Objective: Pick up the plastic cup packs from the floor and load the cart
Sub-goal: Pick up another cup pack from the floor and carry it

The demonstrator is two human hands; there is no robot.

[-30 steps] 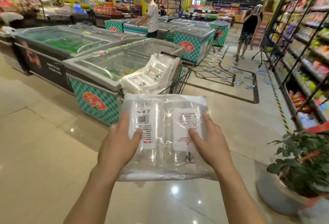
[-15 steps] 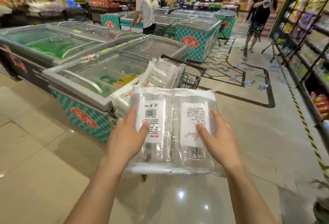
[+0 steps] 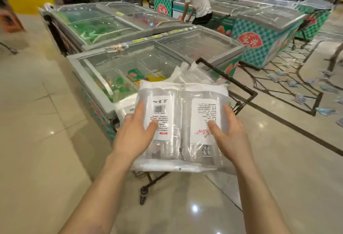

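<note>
While the left hand [image 3: 133, 133] and right hand [image 3: 230, 137] carry the plastic cup packs [image 3: 178, 122] flat between them (two clear sleeves side by side, labels up), each grip is grasping its own side, thumb pressed on the label and the other fingers mostly hidden beneath. The packs hang just above the near end of the shopping cart [image 3: 228, 77], which stands beside a glass-topped freezer chest [image 3: 130, 60] and already carries more packs [image 3: 194, 74]. To load well, I judge the pair should be kept level, carried forward over the basket rim and lowered onto the pile before letting go — released early, the slippery film could slide off toward the floor [image 3: 37, 140].
</note>
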